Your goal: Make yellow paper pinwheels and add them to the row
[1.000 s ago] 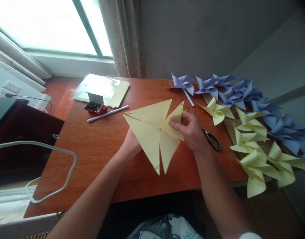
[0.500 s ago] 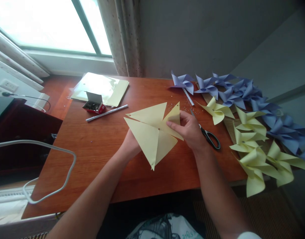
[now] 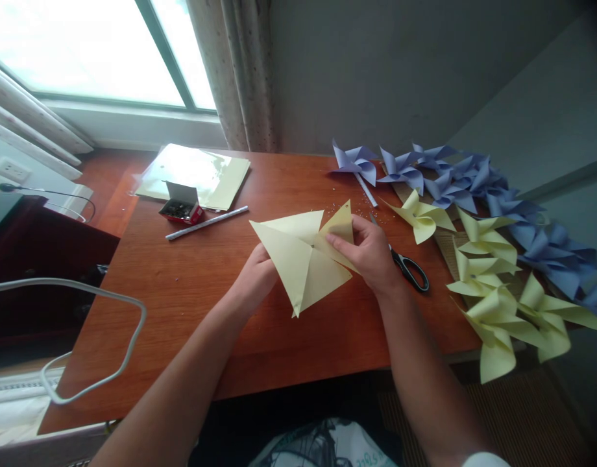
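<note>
Two hands, left hand (image 3: 256, 275) and right hand (image 3: 371, 253), gripping yellow paper (image 3: 305, 259), scissors (image 3: 408, 267) behind right hand.

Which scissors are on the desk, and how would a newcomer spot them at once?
On the wooden desk, look just right of the right hand. The scissors lie there, partly hidden, before the yellow pinwheels. Their black handles stand out among the paper.

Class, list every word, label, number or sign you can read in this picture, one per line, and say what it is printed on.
No text can be read for certain.
Small red box with raised white flap: no legible print.
White fabric with dark pattern at the bottom edge: a few marks like letters, too small and cut off to read.
Pale yellow cut paper square held by left hand and right hand: blank.
</note>
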